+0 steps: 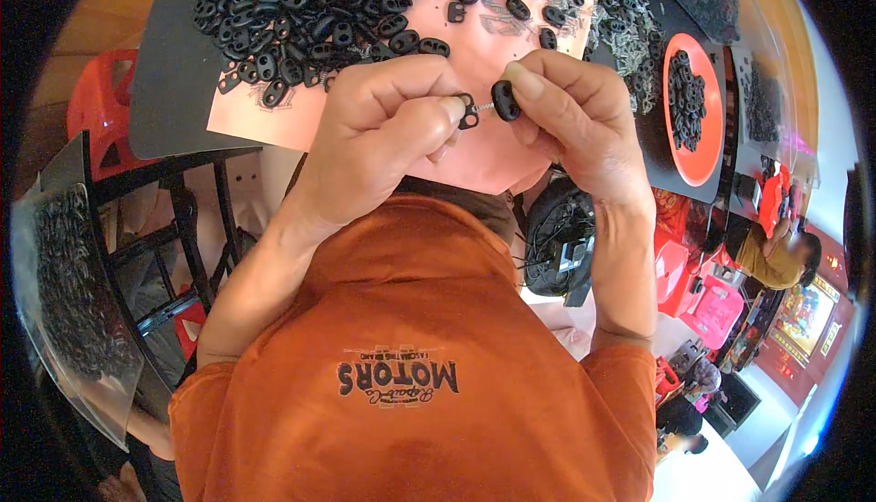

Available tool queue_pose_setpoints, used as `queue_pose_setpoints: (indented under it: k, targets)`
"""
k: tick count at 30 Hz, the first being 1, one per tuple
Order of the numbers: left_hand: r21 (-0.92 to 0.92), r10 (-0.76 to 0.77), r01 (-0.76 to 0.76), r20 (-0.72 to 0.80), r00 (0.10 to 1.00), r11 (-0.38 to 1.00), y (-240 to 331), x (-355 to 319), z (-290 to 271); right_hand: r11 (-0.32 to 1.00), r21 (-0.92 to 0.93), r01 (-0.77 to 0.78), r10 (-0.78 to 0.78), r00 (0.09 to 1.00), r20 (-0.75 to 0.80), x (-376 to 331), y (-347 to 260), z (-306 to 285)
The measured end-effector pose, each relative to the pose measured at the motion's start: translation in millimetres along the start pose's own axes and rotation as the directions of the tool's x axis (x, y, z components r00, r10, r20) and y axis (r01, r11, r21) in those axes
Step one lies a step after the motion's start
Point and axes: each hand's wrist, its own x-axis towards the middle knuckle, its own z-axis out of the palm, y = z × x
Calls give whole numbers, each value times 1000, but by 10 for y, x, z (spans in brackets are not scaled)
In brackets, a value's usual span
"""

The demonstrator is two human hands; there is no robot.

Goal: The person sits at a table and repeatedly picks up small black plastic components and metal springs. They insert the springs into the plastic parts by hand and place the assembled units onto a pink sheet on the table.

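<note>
My left hand [388, 128] is closed, thumb and forefinger pinching a small black cord-lock plunger [469, 113] with two holes. A thin metal spring [484, 107] bridges the gap from the plunger to a black oval cord-lock shell [505, 100]. That shell is pinched between the thumb and fingers of my right hand [584, 123]. Both hands are held above the front of a pale pink sheet [251, 117], with the parts nearly touching. Just beyond lies a large heap of black two-hole cord-lock parts [292, 5], some scattered loosely on the sheet.
Many small metal springs [630, 32] are heaped right of the sheet. A red oval tray [701, 169] of black parts sits at the table's right edge. At left are a red stool [105, 91] and a clear-covered board of dark parts [68, 283]. Other people are around.
</note>
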Motion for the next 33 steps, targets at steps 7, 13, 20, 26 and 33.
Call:
queue_pose_setpoints:
  k: [7, 13, 20, 26, 33]
  targets:
    - [29, 15, -16, 28, 999, 999, 2, 24, -6, 1000, -9, -9, 9, 1000, -26, -18, -7, 0]
    - [0, 62, -62, 7, 998, 998, -53, -9, 7, 984, -164, 75, -83, 996, -40, 11, 105, 80]
    - [-98, 19, -26, -74, 997, 995, -44, 2, -7, 955, -25, 295, -296, 951, -93, 72, 184, 274]
    - [-237, -10, -1, -45, 999, 971, -28, 14, -89, 930, -145, 337, -343, 939, -22, 10, 197, 277]
    - [-340, -9, 11, 8, 1000, 940, -51, 25, -114, 890, -271, 367, -401, 912, -84, 38, 212, 279]
